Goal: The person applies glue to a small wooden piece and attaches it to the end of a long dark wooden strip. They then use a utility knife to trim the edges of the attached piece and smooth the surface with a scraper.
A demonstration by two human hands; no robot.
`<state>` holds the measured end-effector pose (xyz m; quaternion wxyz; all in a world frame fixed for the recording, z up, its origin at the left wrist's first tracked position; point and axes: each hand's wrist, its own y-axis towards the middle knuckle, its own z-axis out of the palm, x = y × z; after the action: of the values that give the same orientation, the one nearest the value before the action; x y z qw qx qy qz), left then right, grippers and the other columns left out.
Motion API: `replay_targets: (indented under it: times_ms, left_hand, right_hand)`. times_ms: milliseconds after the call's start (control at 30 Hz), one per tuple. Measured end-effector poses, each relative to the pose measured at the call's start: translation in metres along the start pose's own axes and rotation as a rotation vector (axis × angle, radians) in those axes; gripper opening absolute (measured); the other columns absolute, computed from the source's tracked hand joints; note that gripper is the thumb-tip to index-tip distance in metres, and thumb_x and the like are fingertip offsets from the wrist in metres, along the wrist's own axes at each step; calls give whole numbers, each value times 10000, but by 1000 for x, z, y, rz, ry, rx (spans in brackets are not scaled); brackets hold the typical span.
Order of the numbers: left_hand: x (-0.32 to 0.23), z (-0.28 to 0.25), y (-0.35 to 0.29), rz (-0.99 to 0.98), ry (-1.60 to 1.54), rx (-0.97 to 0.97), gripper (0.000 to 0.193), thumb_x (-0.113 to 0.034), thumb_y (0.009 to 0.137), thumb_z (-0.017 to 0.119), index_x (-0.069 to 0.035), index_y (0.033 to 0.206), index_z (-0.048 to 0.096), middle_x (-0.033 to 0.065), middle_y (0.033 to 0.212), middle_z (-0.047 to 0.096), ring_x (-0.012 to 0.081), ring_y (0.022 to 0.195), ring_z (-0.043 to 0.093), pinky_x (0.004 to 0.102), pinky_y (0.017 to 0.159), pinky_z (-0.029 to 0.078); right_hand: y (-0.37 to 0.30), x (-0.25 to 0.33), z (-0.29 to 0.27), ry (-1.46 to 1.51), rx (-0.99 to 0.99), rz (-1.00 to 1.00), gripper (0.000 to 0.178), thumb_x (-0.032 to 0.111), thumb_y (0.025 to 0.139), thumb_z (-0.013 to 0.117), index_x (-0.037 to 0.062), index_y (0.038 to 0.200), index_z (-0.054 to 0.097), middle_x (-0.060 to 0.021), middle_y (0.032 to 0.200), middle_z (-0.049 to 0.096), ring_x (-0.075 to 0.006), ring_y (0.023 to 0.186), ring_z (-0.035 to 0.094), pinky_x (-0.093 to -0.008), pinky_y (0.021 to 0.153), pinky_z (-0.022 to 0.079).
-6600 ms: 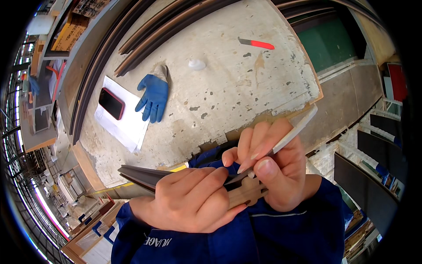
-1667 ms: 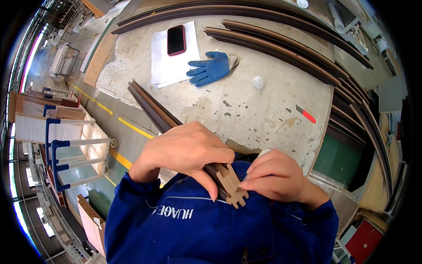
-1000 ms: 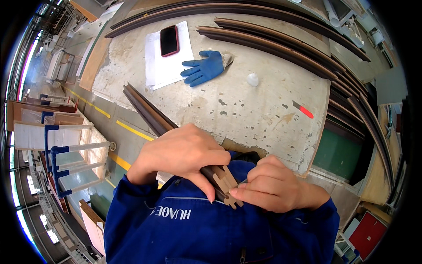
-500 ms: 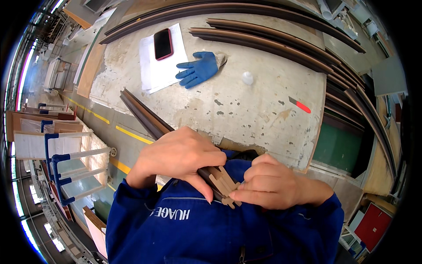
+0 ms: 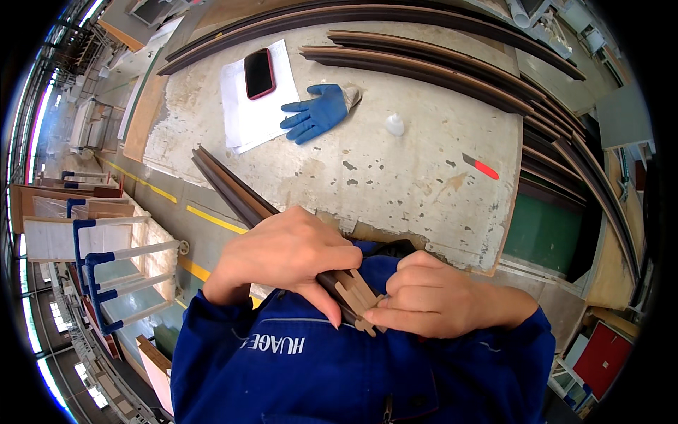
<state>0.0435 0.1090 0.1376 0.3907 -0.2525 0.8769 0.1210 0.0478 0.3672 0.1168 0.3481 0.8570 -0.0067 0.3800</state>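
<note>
A long dark brown moulding strip (image 5: 236, 185) slants across the near left side of the workbench toward my body. My left hand (image 5: 293, 244) is wrapped over it near its close end, thumb on the near side. The bare, light wood-coloured profiled end (image 5: 358, 293) sticks out past my left fingers, in front of my blue jacket. My right hand (image 5: 438, 297) is closed, with thumb and fingertips pressed at that end's right edge. Whatever is between the right fingertips is hidden.
On the workbench (image 5: 417, 198) lie a blue work glove (image 5: 316, 113), a phone (image 5: 259, 74) on white papers (image 5: 233, 106), a small white bottle (image 5: 395, 125) and a red-handled knife (image 5: 486, 169). More moulding strips (image 5: 417, 63) lie at the back and right. A trolley (image 5: 134, 251) stands left.
The view has shifted very slightly. Both hands keep nearly the same grip and place on the moulding strip, and the right fingers have moved only a little.
</note>
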Motion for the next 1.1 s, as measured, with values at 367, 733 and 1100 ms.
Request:
replay_targets:
  times_ms: [367,733,1100]
  left_hand:
    - [-1,0,0,-7,12,10,578,-597,664,755,-100,836,517,76,656,520,330,662,581,413,536,424]
    - [2,2,0,-7,-5,-1,578,-614,672,741,-105,830,518,72,650,516,329,643,576,414,526,416]
    - [2,2,0,-23,-2,9,573,-617,670,744,-109,818,523,70,634,503,321,627,570,408,514,407]
  right_hand:
    - [-2,-1,1,37,10,-20,341,40,781,710,-21,1104,622,-68,817,528,-237,765,550,-372,723,452]
    - [-4,-2,2,30,-32,-14,325,48,806,690,-18,1113,608,-68,830,538,-239,785,556,-367,743,455]
    - [-5,-2,5,8,-28,32,261,47,807,681,0,1060,634,-63,813,531,-241,791,555,-373,745,452]
